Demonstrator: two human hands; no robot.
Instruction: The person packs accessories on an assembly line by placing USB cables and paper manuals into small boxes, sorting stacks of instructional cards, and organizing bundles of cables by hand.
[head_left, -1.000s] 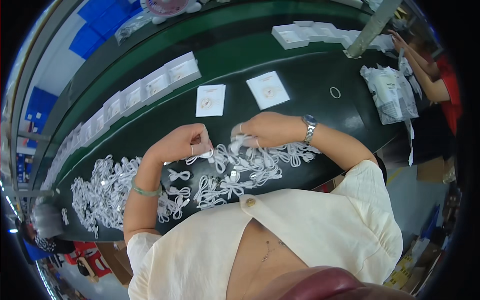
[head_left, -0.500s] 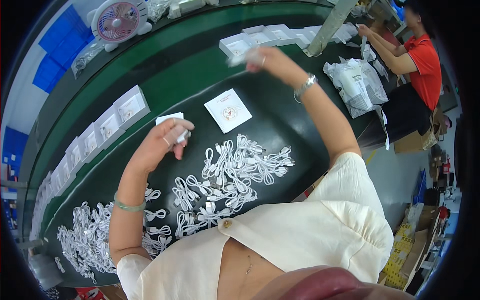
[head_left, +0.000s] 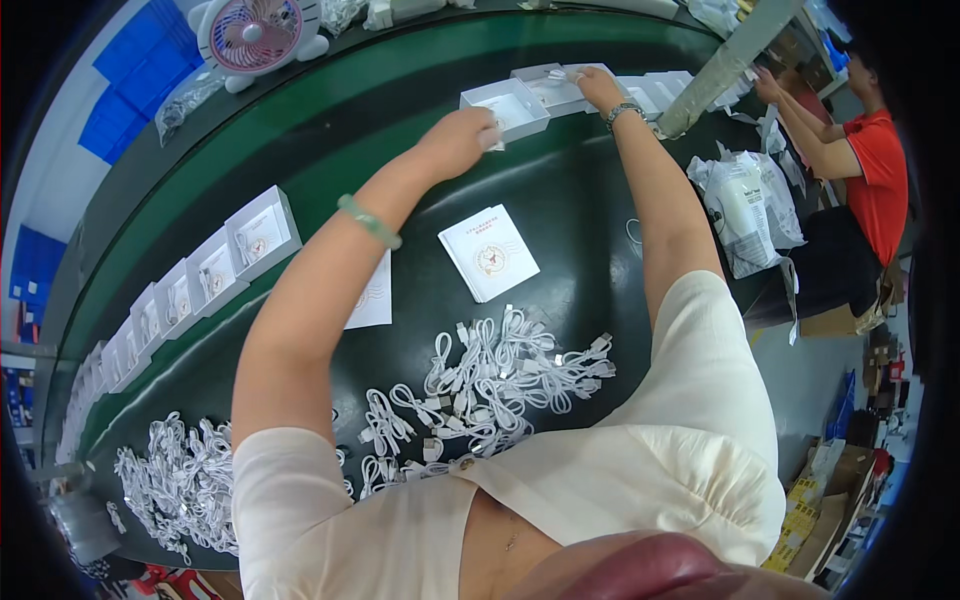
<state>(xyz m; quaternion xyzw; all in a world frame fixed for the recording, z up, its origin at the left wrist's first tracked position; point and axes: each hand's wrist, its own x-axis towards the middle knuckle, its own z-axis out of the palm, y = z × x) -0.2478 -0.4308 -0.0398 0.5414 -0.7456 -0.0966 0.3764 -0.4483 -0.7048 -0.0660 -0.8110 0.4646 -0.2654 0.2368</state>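
Observation:
My left hand (head_left: 462, 143) is closed at the near edge of an open white box (head_left: 532, 117); a blurred bit of white cable (head_left: 497, 146) shows at its fingertips. Farther right, my right hand (head_left: 600, 90) reaches into a neighbouring white box (head_left: 548, 92). Its fingers are bent down beside a white cable (head_left: 557, 75) in that box, and whether they grip it is hard to see. Below my hands lies a stack of white printed cards (head_left: 489, 255). Another white card (head_left: 373, 298) is partly hidden under my left forearm.
Bundled white cables (head_left: 500, 370) lie near my body, with a larger heap (head_left: 175, 480) at left. A row of white boxes (head_left: 262, 232) runs along the left. A pole (head_left: 725, 70) rises at right, near a plastic bag (head_left: 745, 215) and a person in red (head_left: 878, 180).
My left hand has swung from beside the cards up and right to the boxes. My right hand has moved right, from before the first box into the neighbouring one. The view has shifted slightly.

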